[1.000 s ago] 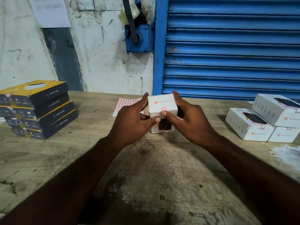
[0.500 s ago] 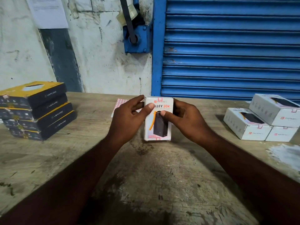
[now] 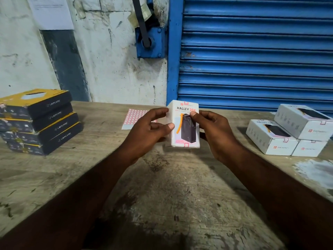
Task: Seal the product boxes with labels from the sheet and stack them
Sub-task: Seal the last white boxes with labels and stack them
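Note:
A white product box (image 3: 185, 134) printed "HALLEY 20K" stands upright above the wooden table (image 3: 162, 195), its front face toward me. Red labels sit on its top and bottom edges. My left hand (image 3: 149, 130) grips its left side, thumb on the front. My right hand (image 3: 214, 130) holds its right side, thumb pressing the upper front. The label sheet (image 3: 132, 117), white with rows of red squares, lies on the table just behind my left hand, partly hidden. A pile of three white boxes (image 3: 292, 130) with red labels sits at the right.
Several dark and yellow boxes (image 3: 37, 121) are stacked at the left edge of the table. A blue roller shutter (image 3: 252, 51) and a stained white wall (image 3: 111, 60) close off the back. A white patch (image 3: 315, 170) marks the table at right.
The box was turned from showing its end flap to showing its front face, then lifted slightly. My thumbs shifted onto the front.

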Demonstrator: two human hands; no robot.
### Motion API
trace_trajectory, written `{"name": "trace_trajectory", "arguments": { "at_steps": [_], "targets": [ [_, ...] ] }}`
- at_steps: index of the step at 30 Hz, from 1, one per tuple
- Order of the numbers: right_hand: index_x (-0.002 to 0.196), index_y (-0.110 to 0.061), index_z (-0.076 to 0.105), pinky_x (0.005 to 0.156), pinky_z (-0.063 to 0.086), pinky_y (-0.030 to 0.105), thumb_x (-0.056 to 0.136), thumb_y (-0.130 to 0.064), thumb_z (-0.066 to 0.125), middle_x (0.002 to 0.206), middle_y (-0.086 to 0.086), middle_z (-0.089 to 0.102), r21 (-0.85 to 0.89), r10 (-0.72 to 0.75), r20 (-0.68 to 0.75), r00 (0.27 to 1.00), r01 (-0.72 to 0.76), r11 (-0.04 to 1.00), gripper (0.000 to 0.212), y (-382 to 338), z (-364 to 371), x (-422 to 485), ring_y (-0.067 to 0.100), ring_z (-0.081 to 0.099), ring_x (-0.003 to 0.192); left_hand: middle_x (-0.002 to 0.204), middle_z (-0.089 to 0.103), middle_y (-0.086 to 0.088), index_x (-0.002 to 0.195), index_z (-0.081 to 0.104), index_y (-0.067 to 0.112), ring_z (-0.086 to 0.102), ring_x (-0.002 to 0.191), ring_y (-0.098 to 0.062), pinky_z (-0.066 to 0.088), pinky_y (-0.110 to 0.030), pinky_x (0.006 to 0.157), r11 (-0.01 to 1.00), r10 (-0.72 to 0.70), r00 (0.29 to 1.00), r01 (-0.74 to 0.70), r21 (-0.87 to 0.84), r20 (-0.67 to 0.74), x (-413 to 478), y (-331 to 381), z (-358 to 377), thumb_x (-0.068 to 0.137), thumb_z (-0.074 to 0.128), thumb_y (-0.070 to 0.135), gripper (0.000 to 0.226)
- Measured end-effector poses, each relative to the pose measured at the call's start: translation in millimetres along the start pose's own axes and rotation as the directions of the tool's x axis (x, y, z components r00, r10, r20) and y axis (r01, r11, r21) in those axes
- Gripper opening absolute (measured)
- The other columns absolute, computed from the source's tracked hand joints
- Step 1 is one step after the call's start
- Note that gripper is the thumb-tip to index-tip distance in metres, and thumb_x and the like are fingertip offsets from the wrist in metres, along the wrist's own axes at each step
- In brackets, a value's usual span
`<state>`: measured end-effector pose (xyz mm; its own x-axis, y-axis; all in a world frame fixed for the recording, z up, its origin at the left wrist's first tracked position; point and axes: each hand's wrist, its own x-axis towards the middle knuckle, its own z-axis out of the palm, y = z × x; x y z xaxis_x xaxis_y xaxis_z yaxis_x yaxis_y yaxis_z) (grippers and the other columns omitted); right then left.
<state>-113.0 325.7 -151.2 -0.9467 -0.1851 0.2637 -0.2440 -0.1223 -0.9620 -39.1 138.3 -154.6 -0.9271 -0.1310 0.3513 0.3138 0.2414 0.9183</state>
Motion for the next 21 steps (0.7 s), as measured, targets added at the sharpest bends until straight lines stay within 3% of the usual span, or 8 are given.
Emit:
{"name": "trace_trajectory", "arguments": {
  "at_steps": [7, 14, 18, 21],
  "targets": [
    [0.120, -0.016, 0.074, 0.090, 0.058, 0.036, 0.098, -0.015, 0.064, 0.109, -0.003, 0.077, -0.026, 0.010, 0.041, 0.999, -0.009, 1.000, 0.024, 0, 5, -4, 0.016, 0.074, 0.101, 0.137, 0.062, 0.004, 0.138, 0.060, 0.026, 0.069, 0.112, -0.015, 0.062, -0.042, 0.086, 0.991, -0.065, 0.997, 0.061, -0.118, -0.037, -1, -3, 0, 0.094, 0.070, 0.020, 0.046],
    [0.097, -0.014, 0.076, 0.093, 0.057, 0.056, 0.091, -0.021, 0.074, 0.097, 0.006, 0.079, -0.059, 0.028, -0.125, 0.992, -0.036, 0.998, 0.009, -1, -10, -10, 0.030, 0.074, 0.096, 0.121, 0.067, -0.003, 0.136, 0.062, 0.027, 0.071, 0.108, -0.018, 0.062, -0.034, 0.078, 0.984, -0.096, 0.991, 0.081, -0.159, -0.091, 1, -1, 26, 0.093, 0.071, 0.023, 0.044],
    [0.107, -0.015, 0.077, 0.093, 0.058, 0.047, 0.093, -0.022, 0.072, 0.102, 0.002, 0.079, -0.090, 0.006, -0.103, 0.995, -0.016, 0.996, 0.017, -17, -28, -14, 0.024, 0.074, 0.098, 0.116, 0.071, -0.006, 0.135, 0.062, 0.022, 0.072, 0.105, -0.018, 0.063, -0.039, 0.080, 0.971, -0.129, 0.985, 0.101, -0.219, -0.115, 2, 8, 47, 0.095, 0.070, 0.022, 0.041],
    [0.109, -0.015, 0.077, 0.082, 0.059, 0.038, 0.091, -0.027, 0.074, 0.100, 0.002, 0.079, -0.190, 0.030, -0.135, 0.990, -0.056, 0.980, 0.022, -31, -49, -14, 0.021, 0.075, 0.092, 0.115, 0.074, -0.007, 0.133, 0.062, 0.015, 0.074, 0.101, -0.019, 0.062, -0.030, 0.072, 0.955, -0.159, 0.982, 0.127, -0.268, -0.101, 3, 18, 68, 0.097, 0.067, 0.022, 0.037]
  ]
}}
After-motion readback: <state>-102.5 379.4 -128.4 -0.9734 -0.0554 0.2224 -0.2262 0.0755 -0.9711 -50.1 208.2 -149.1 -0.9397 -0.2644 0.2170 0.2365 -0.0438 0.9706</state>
